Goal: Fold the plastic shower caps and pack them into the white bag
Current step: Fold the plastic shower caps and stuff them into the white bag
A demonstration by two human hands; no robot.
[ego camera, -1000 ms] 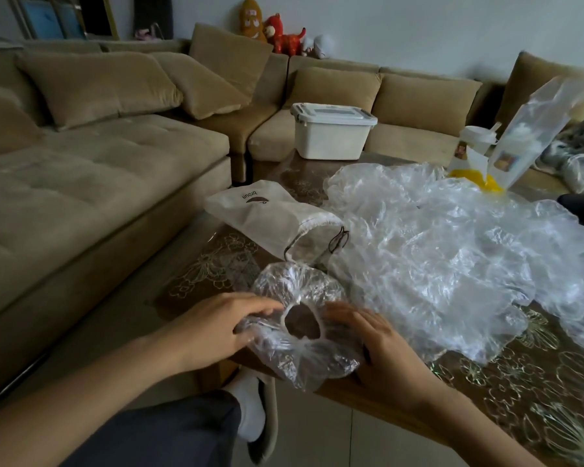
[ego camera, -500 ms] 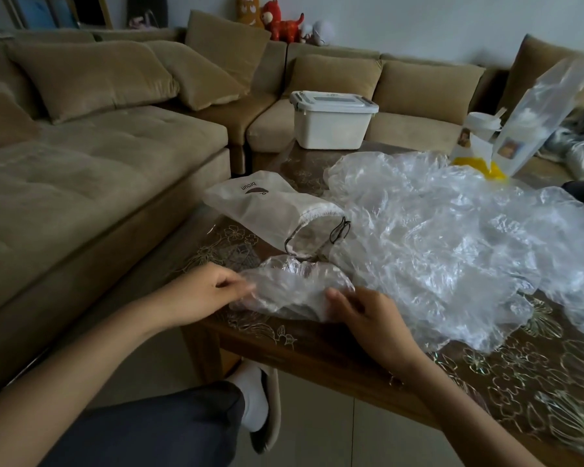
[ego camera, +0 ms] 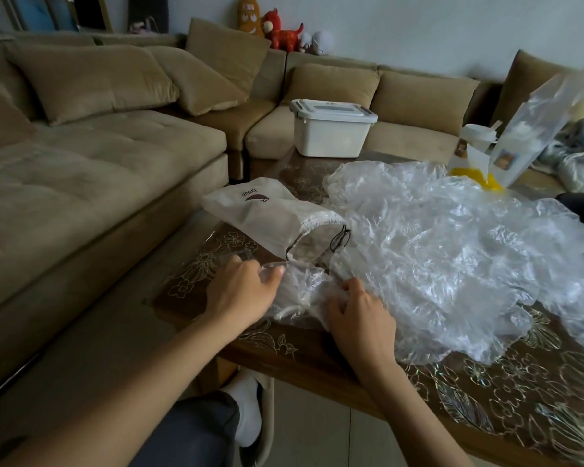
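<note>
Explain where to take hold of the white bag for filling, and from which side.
Probably the upper mouth rim of the white bag, from the near side: it lies flat on the table with its drawstring opening gaping toward the person.

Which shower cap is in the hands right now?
The small flattened cap at the table edge, before the mouth of the white bag: left hand and right hand both grip it. The rest lie in the big heap to the right.
</note>
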